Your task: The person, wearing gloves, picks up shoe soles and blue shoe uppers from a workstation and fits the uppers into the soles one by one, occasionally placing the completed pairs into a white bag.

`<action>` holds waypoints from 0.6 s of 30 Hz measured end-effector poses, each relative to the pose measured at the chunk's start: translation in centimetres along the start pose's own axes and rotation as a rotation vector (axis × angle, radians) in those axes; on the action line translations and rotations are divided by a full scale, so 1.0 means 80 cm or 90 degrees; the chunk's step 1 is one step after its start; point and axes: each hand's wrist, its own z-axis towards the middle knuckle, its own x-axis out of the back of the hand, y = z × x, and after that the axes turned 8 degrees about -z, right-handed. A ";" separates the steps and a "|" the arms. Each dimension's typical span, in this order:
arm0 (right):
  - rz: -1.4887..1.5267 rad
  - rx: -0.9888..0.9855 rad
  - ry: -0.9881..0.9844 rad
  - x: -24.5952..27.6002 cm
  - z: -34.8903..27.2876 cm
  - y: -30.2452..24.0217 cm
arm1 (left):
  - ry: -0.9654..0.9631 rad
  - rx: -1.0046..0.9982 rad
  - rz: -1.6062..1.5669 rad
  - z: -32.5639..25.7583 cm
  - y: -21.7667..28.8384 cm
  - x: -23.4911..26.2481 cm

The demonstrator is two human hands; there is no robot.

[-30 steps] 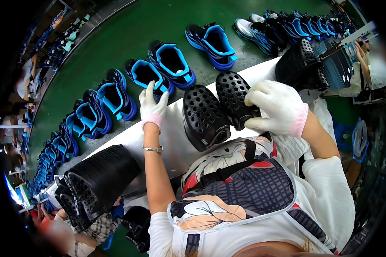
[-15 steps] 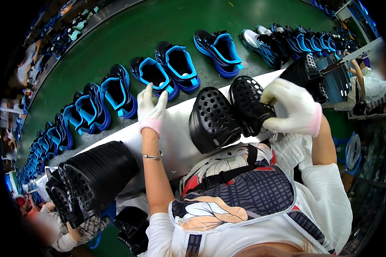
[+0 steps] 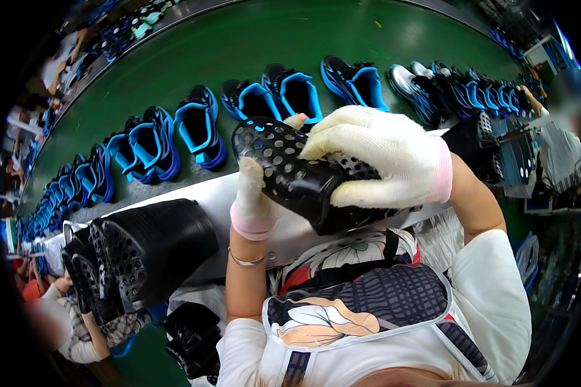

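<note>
A black plastic shoe insert (image 3: 284,164), punched with round holes, is raised and tilted in front of me. My left hand (image 3: 257,197), in a white glove with a pink cuff, closes on its left edge, thumb in front and a fingertip showing above. With fingers and thumb pinched over its right end, my right hand (image 3: 387,158), also gloved, grips the same insert. More black perforated plastic (image 3: 358,169) shows beneath the right hand, mostly hidden by it. Just beyond my hands are black sneakers with blue linings (image 3: 300,97).
A long row of sneakers (image 3: 152,145) curves along the green conveyor belt (image 3: 239,42). On the metal ledge (image 3: 206,190), a thick stack of black inserts (image 3: 161,242) lies at left. More inserts (image 3: 474,138) stand at right. Other people work at both sides.
My right hand has moved left with the insert and raised it. My left hand, open and apart before, now closes on its left edge. The view has shifted slightly.
</note>
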 end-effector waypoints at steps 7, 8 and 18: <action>-0.130 -0.193 -0.120 -0.024 0.027 0.006 | 0.172 -0.185 0.164 -0.005 -0.009 0.036; -0.162 -0.218 -0.142 -0.026 0.031 0.005 | 0.194 -0.182 0.184 -0.004 -0.012 0.041; -0.217 -0.307 -0.323 -0.052 0.081 0.052 | 0.323 0.000 0.213 0.013 0.010 0.079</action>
